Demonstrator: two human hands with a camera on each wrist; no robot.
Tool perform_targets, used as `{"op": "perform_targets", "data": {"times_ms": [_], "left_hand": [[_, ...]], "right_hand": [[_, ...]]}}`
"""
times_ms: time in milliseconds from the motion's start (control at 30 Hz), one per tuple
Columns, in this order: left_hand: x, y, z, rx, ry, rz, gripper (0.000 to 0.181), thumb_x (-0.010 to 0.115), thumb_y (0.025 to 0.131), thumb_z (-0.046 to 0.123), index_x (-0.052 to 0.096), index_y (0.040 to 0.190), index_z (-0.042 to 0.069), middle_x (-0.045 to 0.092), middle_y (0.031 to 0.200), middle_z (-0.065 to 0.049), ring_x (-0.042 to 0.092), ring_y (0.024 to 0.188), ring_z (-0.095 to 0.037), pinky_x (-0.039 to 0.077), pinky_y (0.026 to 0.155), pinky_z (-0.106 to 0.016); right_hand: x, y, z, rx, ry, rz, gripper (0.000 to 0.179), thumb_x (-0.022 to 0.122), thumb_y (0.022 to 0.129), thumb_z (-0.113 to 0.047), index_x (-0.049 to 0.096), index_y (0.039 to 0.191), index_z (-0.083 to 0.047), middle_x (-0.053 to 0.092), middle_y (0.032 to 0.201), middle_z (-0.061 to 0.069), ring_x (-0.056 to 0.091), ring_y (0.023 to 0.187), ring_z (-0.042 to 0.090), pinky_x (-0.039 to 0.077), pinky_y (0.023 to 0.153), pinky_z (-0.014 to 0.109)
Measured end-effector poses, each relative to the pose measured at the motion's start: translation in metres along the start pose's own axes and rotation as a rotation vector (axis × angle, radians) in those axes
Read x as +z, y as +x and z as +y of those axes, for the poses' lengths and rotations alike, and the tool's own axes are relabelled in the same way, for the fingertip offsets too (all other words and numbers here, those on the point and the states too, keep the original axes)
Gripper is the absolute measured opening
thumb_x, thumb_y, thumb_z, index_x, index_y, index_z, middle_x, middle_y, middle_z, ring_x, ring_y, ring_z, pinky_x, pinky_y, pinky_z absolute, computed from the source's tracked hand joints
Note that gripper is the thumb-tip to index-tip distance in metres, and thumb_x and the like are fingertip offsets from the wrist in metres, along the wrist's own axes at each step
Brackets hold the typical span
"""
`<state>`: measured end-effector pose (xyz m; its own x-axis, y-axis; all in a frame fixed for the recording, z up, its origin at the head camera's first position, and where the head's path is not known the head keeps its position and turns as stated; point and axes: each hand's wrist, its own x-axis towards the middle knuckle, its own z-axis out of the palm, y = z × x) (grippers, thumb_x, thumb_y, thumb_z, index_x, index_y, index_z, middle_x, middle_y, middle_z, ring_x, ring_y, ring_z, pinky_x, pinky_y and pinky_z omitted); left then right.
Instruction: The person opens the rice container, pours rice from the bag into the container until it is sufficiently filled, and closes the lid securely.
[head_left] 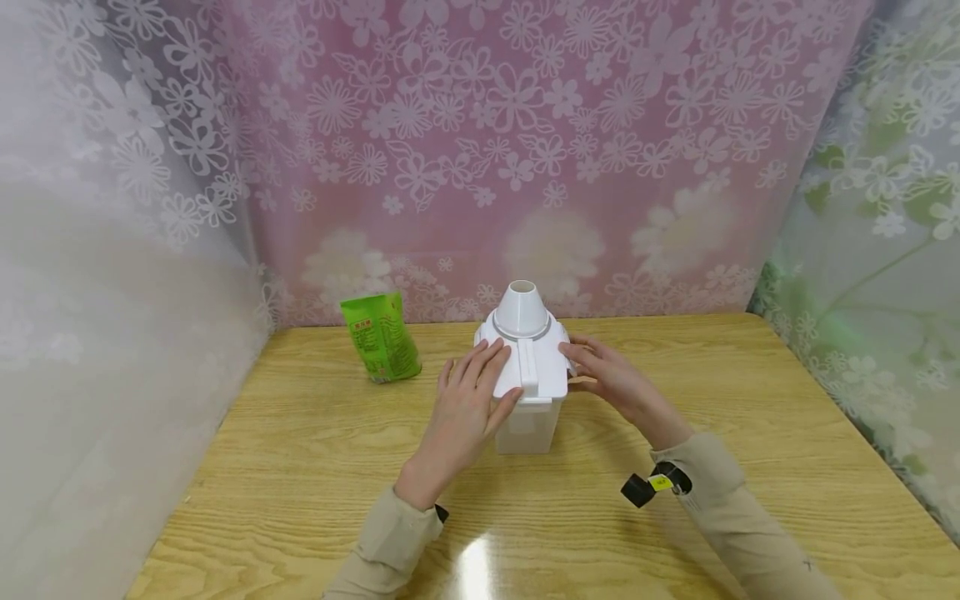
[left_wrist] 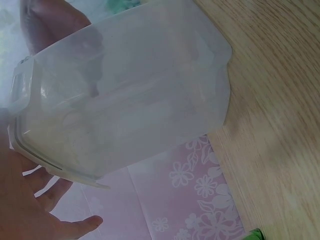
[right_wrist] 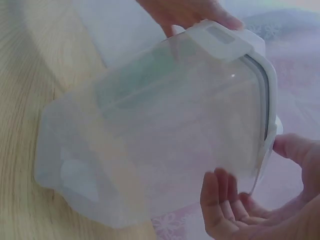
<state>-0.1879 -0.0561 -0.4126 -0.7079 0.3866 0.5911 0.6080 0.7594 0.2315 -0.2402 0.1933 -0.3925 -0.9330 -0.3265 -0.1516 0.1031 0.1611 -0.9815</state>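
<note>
A tall translucent plastic container (head_left: pixel 525 429) stands upright on the table, its white lid (head_left: pixel 551 367) on top with a cone-shaped spout (head_left: pixel 522 310). My left hand (head_left: pixel 467 398) rests on the lid's left part, fingers extended and thumb near the front edge. At the right side, my right hand (head_left: pixel 611 379) has its thumb on the lid's edge and its fingers curled below. In the right wrist view this right hand (right_wrist: pixel 270 205) pinches at a side latch (right_wrist: pixel 261 167), which angles out from the container's wall. Nothing shows inside the clear body.
A green printed pouch (head_left: pixel 382 337) stands at the left rear of the wooden table (head_left: pixel 300 467). Floral curtains (head_left: pixel 517 125) hang behind the table and along both sides. A black wrist camera (head_left: pixel 639 490) sits at the right cuff.
</note>
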Motion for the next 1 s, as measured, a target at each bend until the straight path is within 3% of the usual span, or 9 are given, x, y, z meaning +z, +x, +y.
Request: {"op": "perform_targets", "data": {"times_ms": [100,233,400,500,767,1000], "left_hand": [[0.001,0.000,0.000,0.000,0.004,-0.005,0.070,0.019,0.107,0.058,0.047,0.150,0.010,0.047,0.153,-0.008,0.041,0.143,-0.029,0.035,0.110,-0.067],[0.001,0.000,0.001,0.001,0.002,-0.006,0.071,0.019,0.107,0.059,0.047,0.150,0.010,0.047,0.154,-0.007,0.040,0.144,-0.029,0.035,0.109,-0.067],[0.001,0.001,0.001,0.002,0.001,0.002,0.072,0.018,0.107,0.059,0.048,0.149,0.010,0.047,0.153,-0.008,0.040,0.144,-0.029,0.035,0.109,-0.067],[0.001,0.001,0.001,-0.002,0.004,0.001,0.072,0.018,0.106,0.059,0.048,0.149,0.010,0.047,0.153,-0.007,0.040,0.144,-0.028,0.035,0.110,-0.066],[0.001,0.001,0.000,-0.003,-0.015,0.007,0.072,0.018,0.107,0.059,0.048,0.149,0.009,0.049,0.152,-0.009,0.041,0.143,-0.028,0.035,0.108,-0.068],[0.001,0.001,0.000,-0.001,-0.007,0.028,0.073,0.018,0.106,0.059,0.050,0.147,0.009,0.050,0.150,-0.010,0.043,0.141,-0.030,0.037,0.108,-0.067]], "right_hand": [[0.002,-0.003,-0.002,-0.065,-0.096,0.061,0.069,0.053,0.106,-0.034,0.021,0.158,-0.002,0.038,0.148,0.028,0.054,0.121,0.034,0.046,0.105,0.054],[0.004,-0.005,-0.003,-0.201,-0.246,0.173,0.059,0.059,0.104,-0.030,0.037,0.153,-0.005,0.042,0.150,0.023,0.046,0.132,0.042,0.041,0.106,0.059],[0.004,-0.002,0.001,-0.436,-0.461,0.312,0.038,0.064,0.102,-0.022,0.061,0.136,-0.006,0.053,0.146,0.015,0.048,0.133,0.038,0.043,0.103,0.060],[0.003,0.000,0.005,-0.531,-0.555,0.357,0.031,0.066,0.100,-0.018,0.068,0.130,-0.008,0.059,0.142,0.012,0.051,0.132,0.035,0.046,0.100,0.061],[0.002,0.001,0.009,-0.619,-0.626,0.377,0.030,0.066,0.100,-0.017,0.069,0.129,-0.010,0.062,0.139,0.012,0.055,0.130,0.034,0.049,0.098,0.058],[0.003,0.002,0.008,-0.604,-0.637,0.367,0.031,0.067,0.100,-0.019,0.069,0.130,-0.011,0.062,0.139,0.010,0.055,0.130,0.034,0.049,0.097,0.058]]}}
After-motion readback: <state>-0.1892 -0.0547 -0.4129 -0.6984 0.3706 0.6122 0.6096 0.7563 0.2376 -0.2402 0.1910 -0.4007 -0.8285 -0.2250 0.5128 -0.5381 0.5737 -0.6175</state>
